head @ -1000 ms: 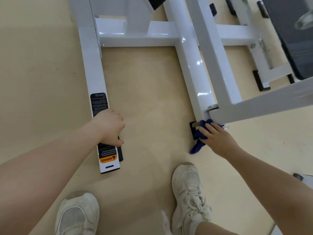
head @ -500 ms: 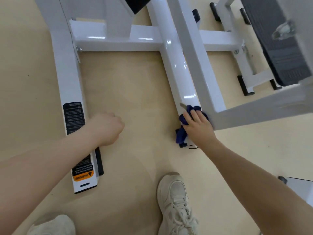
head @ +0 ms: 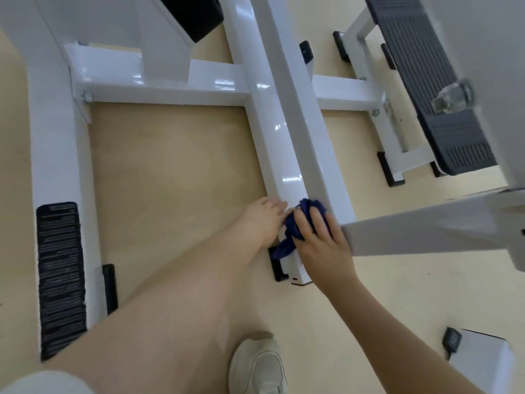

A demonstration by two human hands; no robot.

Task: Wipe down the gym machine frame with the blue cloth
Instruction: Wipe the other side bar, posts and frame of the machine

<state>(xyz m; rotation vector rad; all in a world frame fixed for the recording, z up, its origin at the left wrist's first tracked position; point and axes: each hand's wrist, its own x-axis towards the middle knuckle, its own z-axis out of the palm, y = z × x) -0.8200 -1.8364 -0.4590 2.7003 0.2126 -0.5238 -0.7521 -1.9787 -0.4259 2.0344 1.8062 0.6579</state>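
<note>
The white gym machine frame (head: 264, 115) lies low on the floor, its centre beam running toward me. A dark blue cloth (head: 295, 228) is bunched on the near end of that beam. My right hand (head: 321, 240) presses the cloth onto the beam with straight fingers. My left hand (head: 262, 216) has come across and rests on the left side of the same beam, fingers straight, touching the cloth's edge. A black end cap (head: 277, 265) sits just below the cloth.
The left frame leg (head: 54, 166) carries a black label (head: 59, 280). A sloping white bar (head: 426, 226) crosses on the right above my wrist. A black footplate (head: 426, 89) stands at the upper right. My shoe (head: 255, 365) is on the beige floor.
My left hand left the left frame leg and moved right to the centre beam beside the cloth. My right hand has slid the cloth a little farther up the beam.
</note>
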